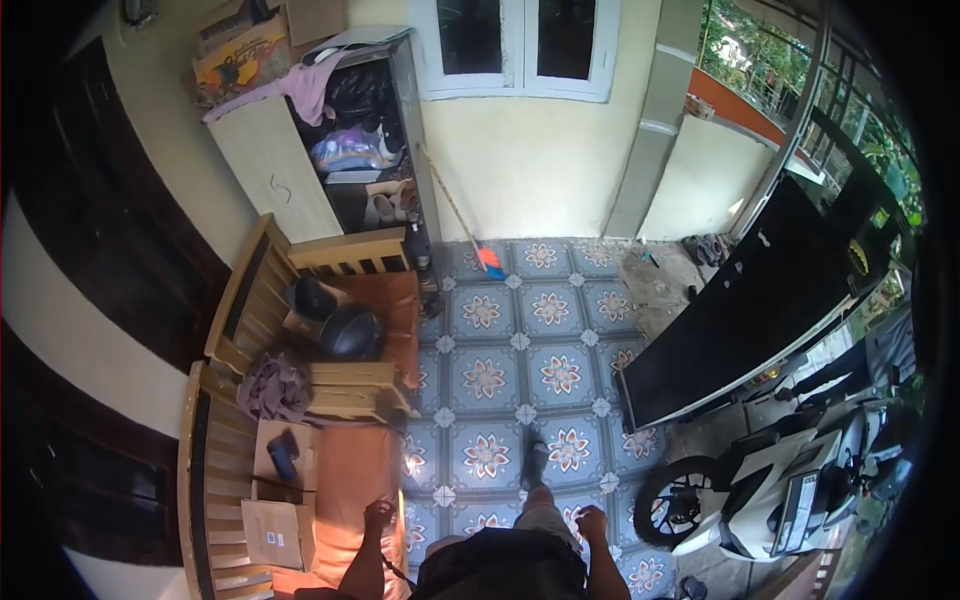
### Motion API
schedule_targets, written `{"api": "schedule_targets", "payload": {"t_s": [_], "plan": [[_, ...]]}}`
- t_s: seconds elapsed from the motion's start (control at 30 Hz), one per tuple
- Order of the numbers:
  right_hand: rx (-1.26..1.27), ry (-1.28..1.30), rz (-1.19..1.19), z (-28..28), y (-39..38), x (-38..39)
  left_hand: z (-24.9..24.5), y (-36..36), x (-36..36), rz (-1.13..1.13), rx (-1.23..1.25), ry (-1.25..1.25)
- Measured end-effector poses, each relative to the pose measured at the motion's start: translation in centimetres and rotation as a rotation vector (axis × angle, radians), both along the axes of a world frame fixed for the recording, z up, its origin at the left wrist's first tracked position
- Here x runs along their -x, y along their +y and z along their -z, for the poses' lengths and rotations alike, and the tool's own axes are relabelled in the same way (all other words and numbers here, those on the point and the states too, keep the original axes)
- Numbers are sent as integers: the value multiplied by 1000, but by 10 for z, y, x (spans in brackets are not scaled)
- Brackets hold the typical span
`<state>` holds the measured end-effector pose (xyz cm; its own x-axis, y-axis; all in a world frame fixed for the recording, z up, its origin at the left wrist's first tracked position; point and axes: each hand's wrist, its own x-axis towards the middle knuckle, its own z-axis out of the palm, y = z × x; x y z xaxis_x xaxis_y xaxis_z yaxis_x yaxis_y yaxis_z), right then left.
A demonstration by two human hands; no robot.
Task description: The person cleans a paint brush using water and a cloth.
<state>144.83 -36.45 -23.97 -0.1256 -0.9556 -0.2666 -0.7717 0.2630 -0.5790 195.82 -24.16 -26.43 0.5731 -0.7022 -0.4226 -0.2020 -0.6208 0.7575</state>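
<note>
My left hand [378, 515] hangs low beside the orange bench cushion [350, 470], its fingers curled; whether it holds anything is too small to tell. On the other side of my body, my right hand [591, 521] is over the patterned floor tiles [560, 372], also with curled fingers and no object that I can make out. One foot in a dark shoe [538, 460] is forward on the tiles. An open cardboard box [277, 532] and a dark object [284, 456] lie on the bench to the left.
A wooden bench [350, 392] with a helmet [352, 332] lines the left side. Ahead stand an open cabinet [270, 165] and a broom [455, 210]. A black panel [735, 300], a motorbike [770, 490] and another person's arm [835, 370] are at right.
</note>
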Motion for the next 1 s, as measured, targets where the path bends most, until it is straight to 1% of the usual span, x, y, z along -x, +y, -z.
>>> {"api": "schedule_targets", "payload": {"t_s": [0.03,0.07,0.1,0.13,0.17,0.2,0.23,0.27,0.3,0.33,0.37,0.4,0.47,0.5,0.53,0.57,0.6,0.67,0.73,0.77,0.8,0.87,0.9,0.97,1.0], "plan": [[-75,23,-4,12,-5,17,-5,-33,4,-14,-13,68],[-153,163,-90,74,-4,51,-4,-61,2,-26,-28,134],[-144,187,-200,111,3,82,0,-89,7,-18,-14,135],[-130,268,-139,124,-1,99,9,-117,13,-3,2,106],[-430,52,41,125,-9,122,13,-137,21,12,7,76],[-731,-179,218,118,-15,139,12,-159,34,-61,150,248],[-700,-373,342,94,-28,144,-13,-190,53,-47,3,214],[-657,-570,458,70,-41,150,14,-209,56,-5,-5,240],[-613,-440,487,55,-62,149,17,-236,70,-29,98,174],[-592,-455,483,48,-99,146,6,-262,80,111,107,11],[-578,-492,474,42,-130,146,3,-288,89,136,89,-62],[-570,-523,465,37,-158,148,-3,-310,95,116,2,-62],[-565,-581,448,42,-209,152,-13,-346,108,68,-54,-39],[-567,-610,441,47,-237,149,-15,-360,109,66,-57,-37],[-567,-642,436,57,-270,141,-9,-373,103,237,-47,-123],[-564,-677,431,155,-296,157,8,-384,93,411,-35,-212],[-557,-682,434,132,-324,136,23,-378,87,416,-29,-215],[-523,-524,313,79,-401,77,27,-421,75,-74,-1,262],[-542,-425,134,76,-463,43,29,-473,59,-50,37,243],[-520,-508,92,78,-490,27,31,-499,52,-31,61,224],[-560,-392,-49,73,-518,17,25,-528,47,-14,86,206],[-564,-211,-316,56,-571,2,23,-583,31,27,134,168],[-548,-216,-309,61,-593,-3,10,-616,22,55,161,145],[-331,-478,-75,94,-612,9,-16,-673,11,109,203,112],[-326,-472,-68,111,-624,21,-27,-697,10,132,222,100]]}}
